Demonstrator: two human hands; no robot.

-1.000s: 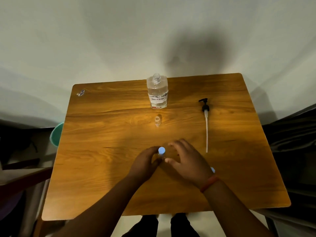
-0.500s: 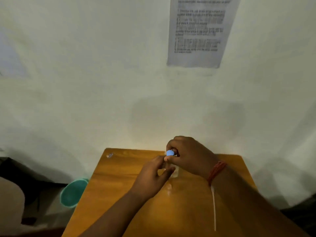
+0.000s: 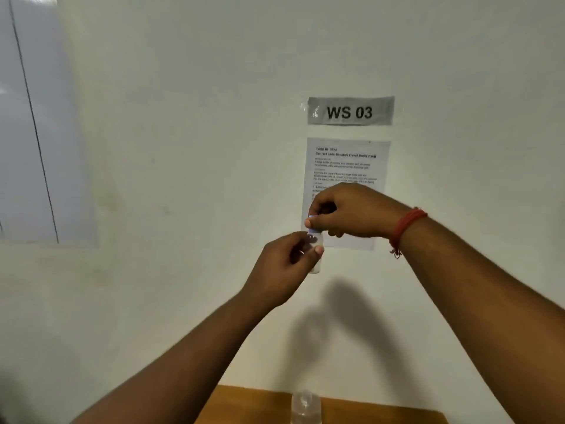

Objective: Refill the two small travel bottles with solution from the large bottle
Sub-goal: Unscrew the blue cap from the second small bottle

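Grey wall label (image 3: 350, 111): "WS 03"

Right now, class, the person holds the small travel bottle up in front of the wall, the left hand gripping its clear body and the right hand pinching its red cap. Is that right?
Not quite: the cap is blue, not red; the red thing is the wrist thread. The head view shows the left hand holding the small travel bottle by its clear body and the right hand pinching the cap, raised before the wall.

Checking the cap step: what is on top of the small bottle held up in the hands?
A blue cap sits on the small bottle, pinched by the right hand. The left hand holds the body. Fingers cover most of the cap, so whether it is threaded or loose cannot be seen.
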